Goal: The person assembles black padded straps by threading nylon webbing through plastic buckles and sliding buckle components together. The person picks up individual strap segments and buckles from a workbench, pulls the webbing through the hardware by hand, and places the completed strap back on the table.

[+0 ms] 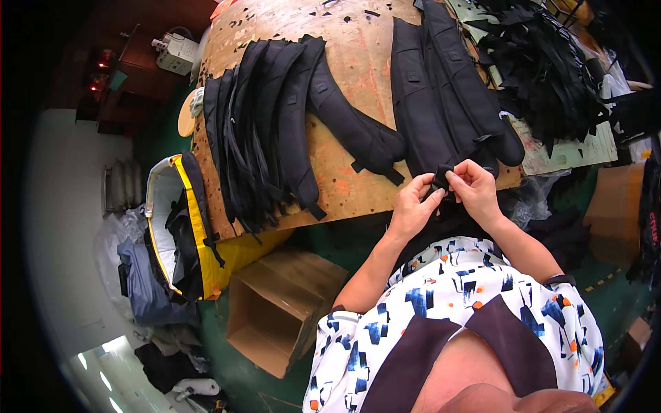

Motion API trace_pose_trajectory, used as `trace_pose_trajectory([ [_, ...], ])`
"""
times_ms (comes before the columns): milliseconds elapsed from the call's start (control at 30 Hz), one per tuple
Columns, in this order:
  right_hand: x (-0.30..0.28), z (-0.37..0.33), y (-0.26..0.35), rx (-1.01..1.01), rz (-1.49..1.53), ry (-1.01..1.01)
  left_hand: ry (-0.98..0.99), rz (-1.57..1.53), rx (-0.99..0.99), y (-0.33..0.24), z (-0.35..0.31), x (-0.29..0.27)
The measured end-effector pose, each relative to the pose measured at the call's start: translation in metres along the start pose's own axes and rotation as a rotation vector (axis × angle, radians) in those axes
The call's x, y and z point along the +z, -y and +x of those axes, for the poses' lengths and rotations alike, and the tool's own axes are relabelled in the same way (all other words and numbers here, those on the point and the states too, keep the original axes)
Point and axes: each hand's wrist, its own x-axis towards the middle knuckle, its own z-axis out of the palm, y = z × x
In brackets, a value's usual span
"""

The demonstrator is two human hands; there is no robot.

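Observation:
Both of my hands meet over the table's near edge. Between the fingertips of my left hand and my right hand is a short piece of black webbing strap, pinched from both sides. Just beyond my fingers lie several long black padded shoulder straps, side by side and partly overlapping, with their rounded ends toward me. To the left, a fanned row of more black shoulder straps covers the table, some webbing ends hanging over its edge. Whether the held webbing joins a shoulder strap is hidden by my fingers.
The wooden table is strewn with black scraps. A heap of black strips lies at the far right. Left of the table stands a yellow-and-black bag, open at the top. Cardboard boxes sit on the green floor.

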Motion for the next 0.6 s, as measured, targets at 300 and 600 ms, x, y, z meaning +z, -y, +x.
trace_pose_trajectory([
  [300, 0.001, -0.006, -0.002, -0.384, -0.326, -0.061, 0.017, -0.022, 0.020, -0.001, 0.000, -0.001],
  [600, -0.002, -0.009, 0.007, -0.606, -0.691, -0.095, -0.002, -0.064, 0.033, 0.001, -0.002, 0.002],
])
